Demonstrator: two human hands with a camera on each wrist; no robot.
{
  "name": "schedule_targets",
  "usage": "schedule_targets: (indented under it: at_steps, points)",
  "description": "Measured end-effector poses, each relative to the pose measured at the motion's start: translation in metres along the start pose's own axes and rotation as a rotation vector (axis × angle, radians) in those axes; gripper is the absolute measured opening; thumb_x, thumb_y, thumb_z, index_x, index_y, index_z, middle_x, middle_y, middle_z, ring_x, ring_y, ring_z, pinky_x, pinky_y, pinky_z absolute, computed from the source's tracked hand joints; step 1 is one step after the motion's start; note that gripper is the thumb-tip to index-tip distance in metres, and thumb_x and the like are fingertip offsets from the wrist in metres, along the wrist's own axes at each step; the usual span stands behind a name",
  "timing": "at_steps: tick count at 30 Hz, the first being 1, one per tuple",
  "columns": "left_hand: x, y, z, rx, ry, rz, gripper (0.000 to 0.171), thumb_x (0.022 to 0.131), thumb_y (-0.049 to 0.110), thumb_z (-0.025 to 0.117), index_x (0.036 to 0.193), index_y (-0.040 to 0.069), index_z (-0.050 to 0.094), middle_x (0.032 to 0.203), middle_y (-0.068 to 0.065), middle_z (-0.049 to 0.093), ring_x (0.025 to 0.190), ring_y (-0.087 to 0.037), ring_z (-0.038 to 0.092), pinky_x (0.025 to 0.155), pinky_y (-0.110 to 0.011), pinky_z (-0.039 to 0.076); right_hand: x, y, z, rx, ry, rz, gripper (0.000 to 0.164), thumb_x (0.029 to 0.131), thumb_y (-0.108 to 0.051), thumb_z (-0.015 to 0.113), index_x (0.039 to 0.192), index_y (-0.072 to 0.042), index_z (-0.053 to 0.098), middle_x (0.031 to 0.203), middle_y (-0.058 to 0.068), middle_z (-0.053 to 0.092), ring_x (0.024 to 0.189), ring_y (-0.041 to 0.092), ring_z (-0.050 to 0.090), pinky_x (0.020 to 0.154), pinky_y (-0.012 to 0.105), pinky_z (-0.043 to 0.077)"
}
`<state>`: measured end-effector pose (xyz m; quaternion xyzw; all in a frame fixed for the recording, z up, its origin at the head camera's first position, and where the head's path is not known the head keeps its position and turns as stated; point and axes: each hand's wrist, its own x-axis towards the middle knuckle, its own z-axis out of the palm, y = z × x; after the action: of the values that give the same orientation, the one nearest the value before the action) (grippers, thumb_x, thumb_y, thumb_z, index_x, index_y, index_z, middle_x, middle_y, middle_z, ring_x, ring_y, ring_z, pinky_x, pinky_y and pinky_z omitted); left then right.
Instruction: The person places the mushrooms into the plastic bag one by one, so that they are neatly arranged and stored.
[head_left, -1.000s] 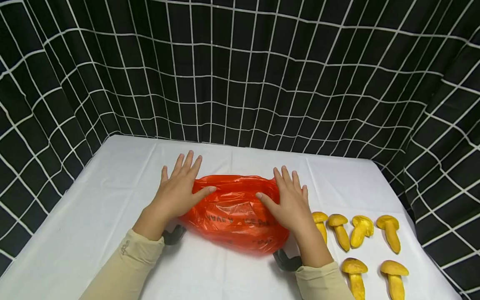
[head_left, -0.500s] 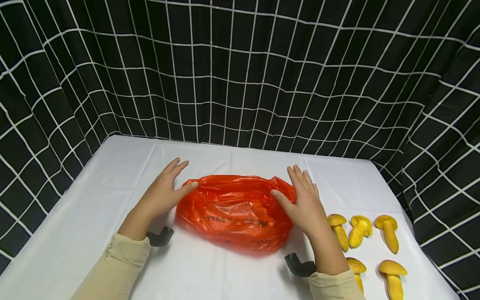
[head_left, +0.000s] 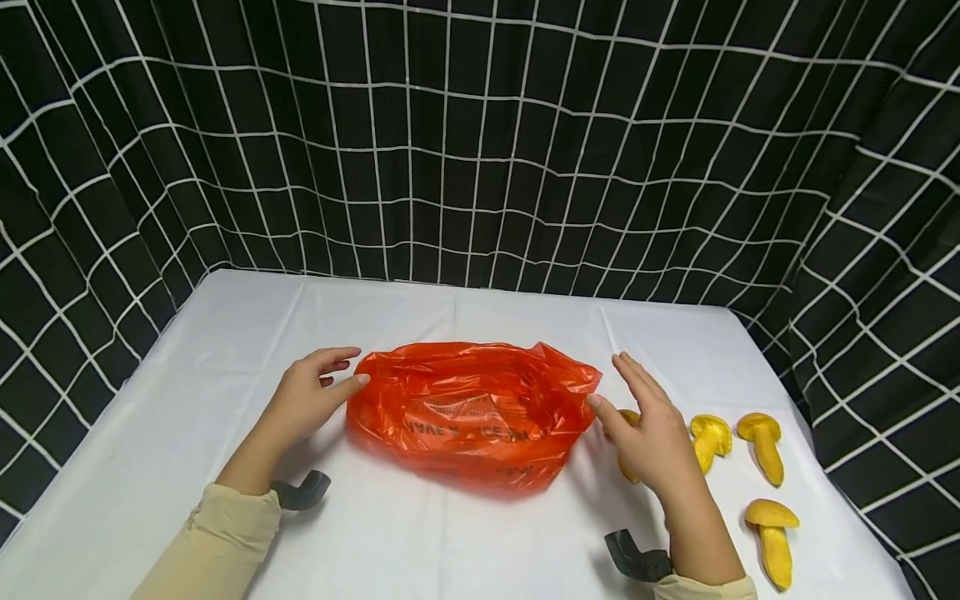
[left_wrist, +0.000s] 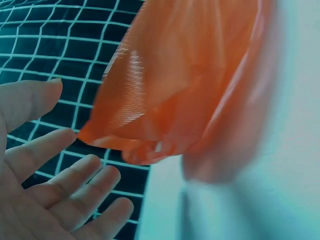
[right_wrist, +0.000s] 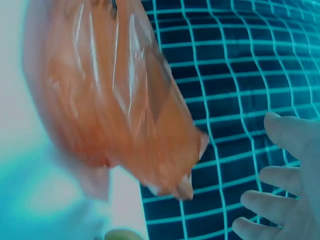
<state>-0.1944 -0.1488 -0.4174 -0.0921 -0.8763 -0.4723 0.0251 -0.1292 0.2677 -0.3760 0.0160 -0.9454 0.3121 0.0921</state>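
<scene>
A red plastic bag (head_left: 472,417) with dark printed lettering stands with its mouth spread wide in the middle of the table. Beside its left end is my left hand (head_left: 303,400), fingers loosely bent and thumb near the rim. In the left wrist view, the fingertips of that hand (left_wrist: 70,185) are right at the bag's corner (left_wrist: 165,90), gripping nothing. My right hand (head_left: 652,433) hovers off the bag's right end with extended fingers. The right wrist view shows a gap between this hand (right_wrist: 280,185) and the bag (right_wrist: 125,110).
Several yellow mushrooms lie at the right, among them an upper one (head_left: 763,446) and a lower one (head_left: 772,537). My right hand and forearm partly cover others. A white cloth (head_left: 390,542) covers the table. Black curtains with a white grid (head_left: 450,167) enclose the back and sides.
Both hands have moved outward from the bag, left hand to the left and right hand to the right. The bag's mouth has spread wider, its right corner now sticking out.
</scene>
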Motion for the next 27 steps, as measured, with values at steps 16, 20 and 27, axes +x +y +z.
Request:
schedule_targets:
  at_steps: [16, 20, 27]
  points:
    - [0.005, -0.019, 0.021, -0.169, 0.153, -0.032, 0.026, 0.09, 0.02, 0.071, 0.11, 0.003, 0.073, 0.11, -0.014, 0.068, 0.089, -0.014, 0.065, 0.066, -0.022, 0.057, -0.001, 0.062, -0.007, -0.067, 0.018, 0.251, 0.059, 0.091, -0.039, 0.068, 0.138, -0.006, 0.054, 0.125, 0.019, 0.059, 0.103, 0.032, 0.057, 0.087, 0.046, 0.05]
    - [0.004, -0.021, 0.024, -0.149, 0.181, -0.009, 0.023, 0.089, 0.019, 0.072, 0.106, 0.004, 0.075, 0.108, -0.012, 0.069, 0.087, -0.005, 0.061, 0.07, -0.016, 0.054, 0.0, 0.066, -0.004, -0.103, -0.051, 0.238, 0.063, 0.087, -0.038, 0.073, 0.136, -0.003, 0.055, 0.115, 0.02, 0.06, 0.099, 0.033, 0.055, 0.087, 0.05, 0.049]
    - [0.005, -0.021, 0.028, -0.136, 0.195, 0.004, 0.02, 0.089, 0.016, 0.072, 0.104, 0.004, 0.075, 0.107, -0.012, 0.069, 0.087, -0.003, 0.059, 0.074, -0.012, 0.051, 0.0, 0.067, 0.003, -0.167, -0.065, 0.19, 0.063, 0.082, -0.031, 0.079, 0.132, 0.001, 0.058, 0.109, 0.02, 0.06, 0.096, 0.033, 0.057, 0.086, 0.051, 0.049]
